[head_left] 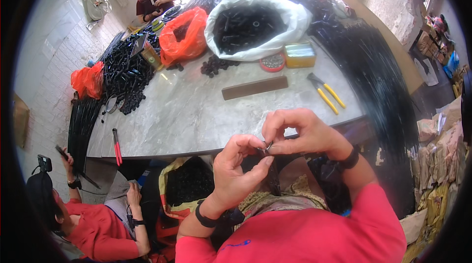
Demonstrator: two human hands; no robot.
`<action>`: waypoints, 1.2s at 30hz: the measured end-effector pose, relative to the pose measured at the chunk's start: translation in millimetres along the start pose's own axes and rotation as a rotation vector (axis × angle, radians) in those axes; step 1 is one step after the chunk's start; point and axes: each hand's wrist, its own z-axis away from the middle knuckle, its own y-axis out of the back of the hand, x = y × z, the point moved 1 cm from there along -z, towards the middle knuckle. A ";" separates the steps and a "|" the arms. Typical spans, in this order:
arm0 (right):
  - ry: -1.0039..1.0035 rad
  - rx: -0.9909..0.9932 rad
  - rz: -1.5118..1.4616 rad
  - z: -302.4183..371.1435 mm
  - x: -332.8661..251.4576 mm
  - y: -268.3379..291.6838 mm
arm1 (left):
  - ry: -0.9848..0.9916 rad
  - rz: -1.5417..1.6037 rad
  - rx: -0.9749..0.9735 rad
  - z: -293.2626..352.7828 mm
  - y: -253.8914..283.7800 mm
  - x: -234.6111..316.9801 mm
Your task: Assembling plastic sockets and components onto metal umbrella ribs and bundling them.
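Note:
Just past the table's near edge, my left hand point(240, 167) and my right hand point(302, 132) meet fingertip to fingertip. Between them is a small shiny metal piece point(267, 149), pinched by thumb and forefinger of each hand. A dark, narrow rod-like part point(273, 178) hangs below the fingertips; whether it joins the metal piece, I cannot tell. On the table ahead lie a brown rectangular bar point(254, 88) and yellow-handled pliers point(327, 93). Red-handled pliers point(117, 147) rest at the near left edge.
A white bag point(297, 22) of black parts stands mid-table, beside an orange bag point(183, 39), a red tub of small metal pieces point(272, 62) and a yellowish box point(300, 55). Black rods point(378, 76) cover the right side. Co-workers sit lower left point(93, 228) and far left point(156, 2).

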 end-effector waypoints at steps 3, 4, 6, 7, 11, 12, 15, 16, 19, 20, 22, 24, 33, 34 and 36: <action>0.001 -0.001 -0.012 -0.3 -0.2 0.0 | 0.030 0.084 -0.018 -1.6 3.2 -1.2; 0.009 -0.005 -0.017 -0.4 -0.1 0.0 | 0.062 0.140 -0.040 -2.2 4.4 -1.5; 0.004 -0.002 -0.027 -0.8 0.7 -0.5 | 0.086 0.213 -0.052 -2.6 5.8 -0.8; 0.000 0.002 -0.037 -1.3 1.2 -0.8 | 0.110 0.285 -0.065 -2.9 6.7 -0.7; 0.027 -0.026 -0.011 -3.8 3.2 -1.1 | 0.087 0.386 -0.109 -5.2 12.2 -4.1; 0.043 -0.029 -0.009 -4.9 5.1 -1.1 | 0.079 0.390 -0.105 -5.6 13.0 -4.5; 0.055 -0.037 -0.013 -7.0 5.1 -2.8 | 0.083 0.403 -0.105 -6.7 17.4 -5.5; 0.052 -0.037 -0.019 -7.6 4.8 -3.5 | 0.097 0.410 -0.113 -7.0 19.0 -6.0; 0.049 -0.037 -0.001 -9.8 5.0 -5.5 | 0.110 0.421 -0.114 -7.7 23.1 -5.8; 0.045 -0.037 0.002 -10.4 5.1 -6.5 | 0.109 0.426 -0.114 -7.3 24.2 -6.1; 0.030 -0.034 -0.018 -13.3 5.7 -8.7 | 0.109 0.437 -0.111 -7.6 27.5 -6.7; 0.023 -0.041 -0.001 -16.7 5.9 -9.9 | 0.103 0.466 -0.106 -7.8 29.1 -5.3; -0.027 -0.033 0.051 -33.6 5.7 -19.9 | 0.056 0.426 -0.006 -1.0 40.5 -6.5; -0.023 -0.033 0.088 -35.0 6.2 -19.6 | 0.057 0.408 0.028 -0.5 40.8 -5.9; -0.012 -0.051 0.116 -37.9 4.2 -19.9 | 0.047 0.408 0.047 -1.4 40.2 -4.6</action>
